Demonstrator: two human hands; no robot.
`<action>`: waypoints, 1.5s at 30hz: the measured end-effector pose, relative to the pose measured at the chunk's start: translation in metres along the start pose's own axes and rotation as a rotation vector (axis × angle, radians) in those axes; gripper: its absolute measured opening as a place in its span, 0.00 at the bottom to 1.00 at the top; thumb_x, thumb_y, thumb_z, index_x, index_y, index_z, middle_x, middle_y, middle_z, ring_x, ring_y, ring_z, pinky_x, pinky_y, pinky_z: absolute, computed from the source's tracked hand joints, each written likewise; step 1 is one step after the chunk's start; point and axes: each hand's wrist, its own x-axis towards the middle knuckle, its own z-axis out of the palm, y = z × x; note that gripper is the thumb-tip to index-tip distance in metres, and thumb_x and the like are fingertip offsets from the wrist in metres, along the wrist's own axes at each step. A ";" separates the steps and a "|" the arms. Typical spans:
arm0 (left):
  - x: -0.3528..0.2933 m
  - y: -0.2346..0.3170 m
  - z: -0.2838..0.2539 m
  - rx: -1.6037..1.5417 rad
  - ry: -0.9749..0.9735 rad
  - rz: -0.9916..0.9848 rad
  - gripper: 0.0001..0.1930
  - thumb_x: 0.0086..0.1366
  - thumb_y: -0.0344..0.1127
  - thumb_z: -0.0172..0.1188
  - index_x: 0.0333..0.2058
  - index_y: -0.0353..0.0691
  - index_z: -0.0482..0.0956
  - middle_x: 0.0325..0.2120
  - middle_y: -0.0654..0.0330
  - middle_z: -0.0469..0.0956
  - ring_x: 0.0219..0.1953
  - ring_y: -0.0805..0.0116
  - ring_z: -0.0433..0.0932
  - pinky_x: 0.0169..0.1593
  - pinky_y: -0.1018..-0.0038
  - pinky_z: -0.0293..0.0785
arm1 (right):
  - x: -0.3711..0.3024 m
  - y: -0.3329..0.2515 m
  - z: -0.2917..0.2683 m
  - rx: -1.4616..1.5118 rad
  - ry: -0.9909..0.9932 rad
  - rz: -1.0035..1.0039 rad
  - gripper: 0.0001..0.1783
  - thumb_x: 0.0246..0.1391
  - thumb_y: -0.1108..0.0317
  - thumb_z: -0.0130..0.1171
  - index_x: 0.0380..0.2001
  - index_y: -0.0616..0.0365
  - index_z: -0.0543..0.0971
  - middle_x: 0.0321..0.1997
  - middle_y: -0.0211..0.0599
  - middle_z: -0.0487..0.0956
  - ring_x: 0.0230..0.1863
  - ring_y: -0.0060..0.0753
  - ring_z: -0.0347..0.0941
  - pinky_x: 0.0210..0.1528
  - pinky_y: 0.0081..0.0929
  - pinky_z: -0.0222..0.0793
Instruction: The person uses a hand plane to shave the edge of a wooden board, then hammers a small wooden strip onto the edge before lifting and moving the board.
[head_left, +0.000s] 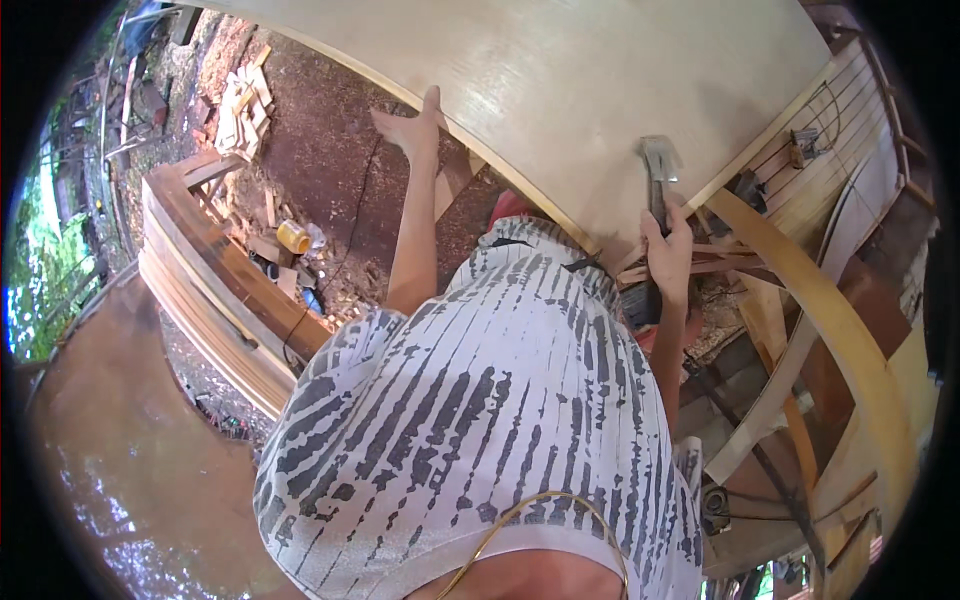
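Note:
A large pale wooden panel (pixel 560 80) with a light edge strip spreads in front of me. My left hand (pixel 415 128) is at its left edge, fingers spread, one reaching up along the strip; it appears to touch the edge. In my right hand (pixel 671 255) is a hammer (pixel 656 180), gripped by its dark handle. Its metal head, smeared by motion, is over the panel near the right-hand corner closest to me. Whether the head touches the surface I cannot tell.
At left stands a long brown wooden frame (pixel 215 250), with a yellow container (pixel 293 236) and scraps beside it. Further off lies a pile of wood offcuts (pixel 243 110). Curved wooden strips (pixel 830 310) rise on my right, near a slatted bench (pixel 820 120).

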 end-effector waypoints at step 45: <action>-0.151 0.097 0.154 0.624 -0.646 1.390 0.34 0.74 0.58 0.45 0.75 0.57 0.55 0.78 0.54 0.45 0.79 0.49 0.39 0.72 0.29 0.31 | -0.246 0.154 0.064 0.139 0.403 0.730 0.33 0.52 0.48 0.67 0.51 0.65 0.82 0.45 0.54 0.85 0.47 0.50 0.82 0.53 0.44 0.74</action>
